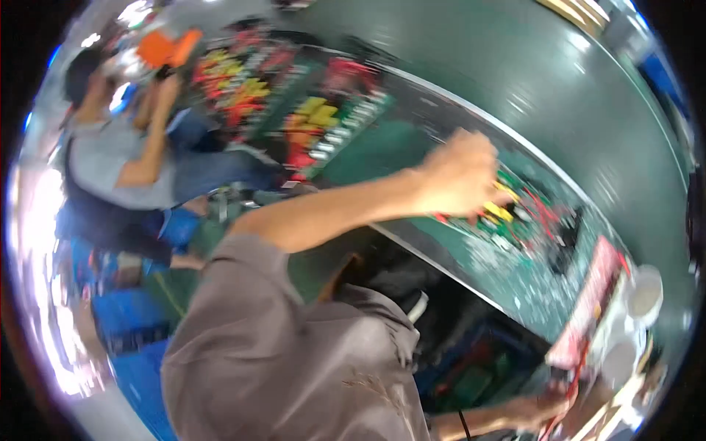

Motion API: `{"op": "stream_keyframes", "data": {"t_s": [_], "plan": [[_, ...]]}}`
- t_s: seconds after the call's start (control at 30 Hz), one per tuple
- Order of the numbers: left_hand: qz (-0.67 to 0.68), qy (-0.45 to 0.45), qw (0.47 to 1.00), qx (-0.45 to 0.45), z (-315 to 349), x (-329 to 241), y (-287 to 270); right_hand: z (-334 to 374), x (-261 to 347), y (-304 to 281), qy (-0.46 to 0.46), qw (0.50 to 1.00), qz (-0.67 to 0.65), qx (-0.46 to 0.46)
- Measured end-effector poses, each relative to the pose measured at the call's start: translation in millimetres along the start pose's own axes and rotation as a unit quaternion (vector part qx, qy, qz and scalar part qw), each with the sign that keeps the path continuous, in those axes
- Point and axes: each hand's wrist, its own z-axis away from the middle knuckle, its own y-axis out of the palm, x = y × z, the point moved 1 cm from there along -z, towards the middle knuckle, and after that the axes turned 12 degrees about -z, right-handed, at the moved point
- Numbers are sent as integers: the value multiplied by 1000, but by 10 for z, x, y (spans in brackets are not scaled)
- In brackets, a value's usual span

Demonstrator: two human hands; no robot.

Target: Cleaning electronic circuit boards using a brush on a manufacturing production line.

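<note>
My left hand (463, 175), blurred by motion, is raised over the bench with its fingers curled; what they hold, if anything, is hidden. Just below and to its right lies a green circuit board (507, 224) with yellow blocks, red wires and dark parts at its right end. The hand overlaps the board's upper left part, and I cannot tell whether it touches. My right hand (551, 403) is low at the right edge, beside a red cord (576, 378). Its fingers are smeared, so their grip is unclear.
More boards with yellow and red parts (312, 128) lie farther left along the green bench (390, 151). A seated person (121, 158) works there. At right are a pink padded strip (588, 309) and a round whitish container (645, 294). Blue crates (132, 316) stand lower left.
</note>
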Motion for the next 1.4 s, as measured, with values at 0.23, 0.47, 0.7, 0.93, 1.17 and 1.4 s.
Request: {"op": "stream_keyframes", "data": {"t_s": [0.23,0.47,0.7,0.93,1.17,1.4], "plan": [[-83,23,983,-160,103,112,250,111,-63,104,54,998,-33,-15],[-117,80,965,-219,-74,-96,207,57,-22,-157,40,999,-21,11],[-79,43,991,-100,-205,-153,326,95,-14,-187,41,999,-21,-9],[-17,32,995,-90,-228,-147,334,107,-56,-147,51,998,-32,-20],[-90,53,992,-72,-238,-182,257,98,-29,-183,43,998,-37,-29],[-20,90,996,-9,-530,-270,346,141,0,-238,38,998,-18,-39]]}}
